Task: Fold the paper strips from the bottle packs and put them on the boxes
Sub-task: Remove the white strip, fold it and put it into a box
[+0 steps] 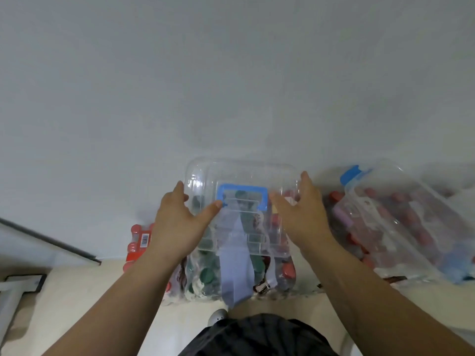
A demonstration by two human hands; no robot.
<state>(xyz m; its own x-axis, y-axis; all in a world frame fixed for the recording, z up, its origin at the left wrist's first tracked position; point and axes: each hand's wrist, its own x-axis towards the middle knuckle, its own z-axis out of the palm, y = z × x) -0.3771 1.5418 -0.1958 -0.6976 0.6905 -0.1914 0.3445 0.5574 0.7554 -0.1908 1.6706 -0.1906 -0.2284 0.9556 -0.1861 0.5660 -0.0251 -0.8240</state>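
Clear box (pixel 241 176) with blue handle (pixel 241 199) sits centre frame, on top of shrink-wrapped bottle packs (pixel 205 276) that stand against a grey wall (pixel 231 73).

Paper strip (pixel 235 273), pale blue, lies over the box lid. Its long axis runs nearly straight up and down the frame. Far end sits at the blue handle; near end points at the bottom edge, hanging past the packs' front.

Left hand (pixel 180 219): on the box's left side, fingers straight and spread at the corner, thumb laid on the lid touching the handle's left end. Not curled round anything.

Right hand (pixel 300 206): flat against the box's right side, fingers straight, pointing to the wall.

Second clear box (pixel 385 214), blue latch, tilted, at right of frame over red-capped bottles (pixel 411 219).

Cream floor (pixel 77 304), pale shoe (pixel 217 317) lower centre.
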